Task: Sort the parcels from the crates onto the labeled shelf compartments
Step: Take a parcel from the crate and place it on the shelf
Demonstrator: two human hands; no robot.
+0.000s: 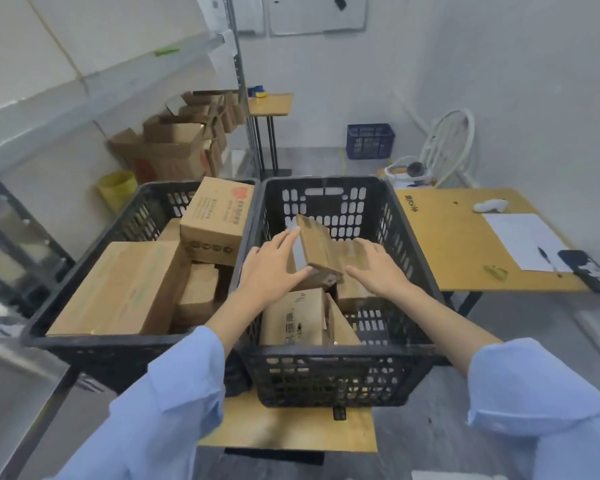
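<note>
Both hands are inside the right crate (326, 372), one on each side of a flat brown parcel (317, 247). The parcel stands tilted on edge, propped on the lower parcels (293, 317) near the middle of the crate.

The left hand (271, 271) has its fingers (284, 237) straight and spread. They lie along the parcel's left face, with the thumb by its near corner. This is a touch, not a clamp.

The right hand (378, 268) also has straight, apart fingers and sits just right of the parcel. It is blurred, so I cannot tell whether it touches the parcel or the carton under it. Nothing is gripped yet.

The left crate (94, 351) is packed with bigger cartons. The shelf (84, 95) is off to the left, and its labels are unreadable from here. The worktop (458, 244) on the right carries paper, a pen and a phone.

Judged step: closing in for a two-hand pick. The task looks early, since both crates are loaded.

Risks:
- The parcel is balanced on edge, so a push from the left hand before the right one braces it could tip it flat or drop it into the gap beside the lower parcels.
- A flat-palm squeeze on smooth, taped card may slip during the lift.
- A parcel corner could catch on the crate rim or mesh wall on the way out.
- The parcel's label is not visible, so there is a chance of picking the wrong compartment unless the parcel is turned and read first.
</note>
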